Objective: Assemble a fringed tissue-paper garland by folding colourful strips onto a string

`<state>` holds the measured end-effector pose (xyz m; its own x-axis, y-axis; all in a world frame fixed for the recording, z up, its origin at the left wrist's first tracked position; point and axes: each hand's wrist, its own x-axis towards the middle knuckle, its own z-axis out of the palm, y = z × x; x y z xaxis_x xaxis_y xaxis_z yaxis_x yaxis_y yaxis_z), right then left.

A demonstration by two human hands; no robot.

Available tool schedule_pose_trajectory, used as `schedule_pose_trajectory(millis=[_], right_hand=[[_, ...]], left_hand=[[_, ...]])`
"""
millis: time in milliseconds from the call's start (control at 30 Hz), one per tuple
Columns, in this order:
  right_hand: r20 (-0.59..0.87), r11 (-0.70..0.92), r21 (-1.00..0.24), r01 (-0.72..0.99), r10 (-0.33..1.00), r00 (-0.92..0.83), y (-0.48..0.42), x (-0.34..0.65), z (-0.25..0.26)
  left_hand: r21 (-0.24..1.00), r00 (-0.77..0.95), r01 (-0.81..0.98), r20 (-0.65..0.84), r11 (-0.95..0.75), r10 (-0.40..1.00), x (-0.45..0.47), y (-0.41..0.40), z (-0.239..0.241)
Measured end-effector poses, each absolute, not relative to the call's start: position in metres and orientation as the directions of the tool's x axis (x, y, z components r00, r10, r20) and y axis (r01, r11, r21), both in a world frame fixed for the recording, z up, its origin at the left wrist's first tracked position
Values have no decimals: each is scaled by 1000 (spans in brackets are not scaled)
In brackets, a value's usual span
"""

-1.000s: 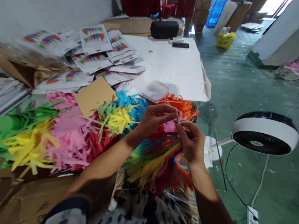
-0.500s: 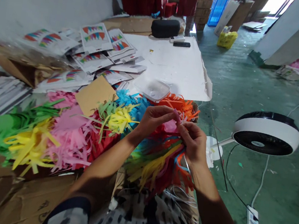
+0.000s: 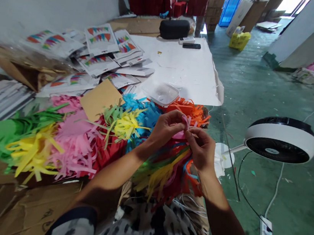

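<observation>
My left hand (image 3: 170, 126) pinches a pink paper tassel (image 3: 184, 122) at its top, above the pile. Close against it, the thumb and fingers of my right hand (image 3: 202, 145) are closed on the same pink paper; the exact grip is partly hidden. Below both hands hangs a bunch of multicoloured tassels (image 3: 162, 168) in green, yellow, red and orange over my lap. Orange fringed paper (image 3: 189, 111) lies just beyond my fingers. To the left are blue (image 3: 143, 112), yellow (image 3: 127, 124), pink (image 3: 76, 145) and green fringed paper (image 3: 18, 134).
A tan card (image 3: 101, 100) rests on the fringes. Behind are a clear plastic tray (image 3: 164, 94), printed packets (image 3: 100, 40), a black case (image 3: 174, 29) and a dark phone-like object (image 3: 192, 45). A fan (image 3: 281, 139) stands right, with a power strip (image 3: 266, 232) on the floor.
My fingers have shifted slightly on the pink tassel; my left hand's fingertips are curled more tightly, and both hands have come closer together.
</observation>
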<state>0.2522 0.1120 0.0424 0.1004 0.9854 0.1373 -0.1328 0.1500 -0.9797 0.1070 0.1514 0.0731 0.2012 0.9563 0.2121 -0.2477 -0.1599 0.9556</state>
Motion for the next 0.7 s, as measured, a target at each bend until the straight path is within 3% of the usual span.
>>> schedule_pose_trajectory(millis=[300,500,700], right_hand=[[133,151,-973,-174,985,111,109,248,45],[19,39,-929,-368,998,57,109,249,43],[19,29,-923,-384,999,29,107,246,48]], left_hand=[[947,53,-125,305,-297,951,114,142,79],[911,123,-344,285,-228,951,111,142,75],[871,231,-483,227,-91,946,107,144,72]])
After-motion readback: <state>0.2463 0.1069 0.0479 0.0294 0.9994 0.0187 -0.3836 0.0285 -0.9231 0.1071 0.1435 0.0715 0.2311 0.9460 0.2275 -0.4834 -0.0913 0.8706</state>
